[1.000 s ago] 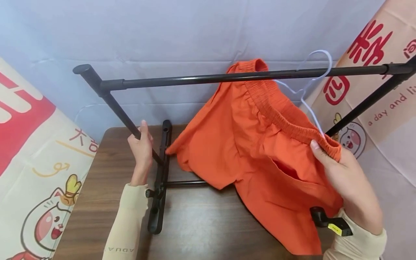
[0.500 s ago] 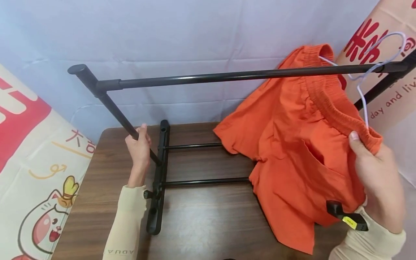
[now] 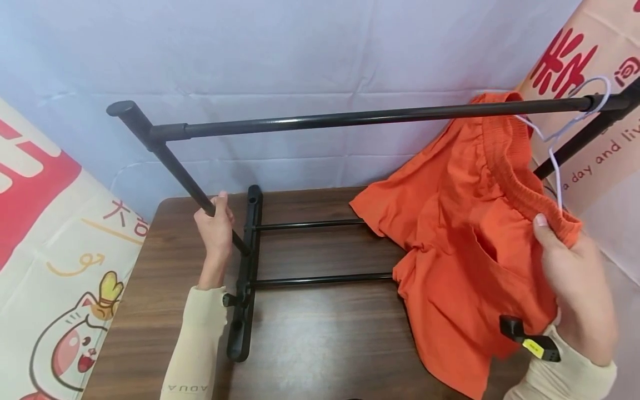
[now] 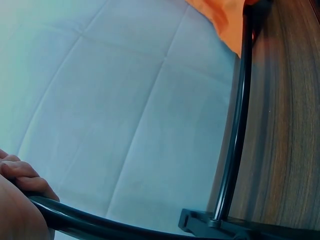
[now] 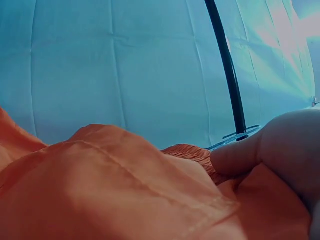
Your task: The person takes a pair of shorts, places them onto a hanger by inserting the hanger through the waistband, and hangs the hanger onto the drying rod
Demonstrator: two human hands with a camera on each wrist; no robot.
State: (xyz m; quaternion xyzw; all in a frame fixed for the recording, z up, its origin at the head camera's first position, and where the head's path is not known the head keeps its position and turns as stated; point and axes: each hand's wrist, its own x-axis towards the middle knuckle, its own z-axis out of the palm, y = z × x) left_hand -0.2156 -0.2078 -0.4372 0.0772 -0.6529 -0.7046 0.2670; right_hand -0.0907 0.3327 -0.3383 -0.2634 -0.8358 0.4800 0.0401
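Orange shorts (image 3: 465, 233) with an elastic waistband hang on a pale thin hanger (image 3: 557, 161), mostly hidden inside the waistband. Its hook (image 3: 595, 80) loops over the right end of the black top rail (image 3: 370, 116). My right hand (image 3: 577, 283) pinches the right corner of the waistband, thumb in front and the other fingers hidden behind the cloth. In the right wrist view, the thumb (image 5: 235, 157) presses on the shorts' fabric (image 5: 115, 185). On the left, my left hand (image 3: 216, 230) grips the rack's upright post (image 3: 175, 172); its curled fingers (image 4: 22, 172) show in the left wrist view.
The black garment rack stands on a brown wooden table (image 3: 320, 344). Its left foot (image 3: 245, 278) and two lower crossbars (image 3: 320, 279) lie close to the tabletop. Pale cloth (image 3: 280, 55) covers the back, and printed banners (image 3: 65, 266) flank both sides.
The right hand has carried the shorts and hanger rightward along the rail, then slightly lower over the last half second. The hanger's hook has come down at the rail's right end. My left hand stays put.
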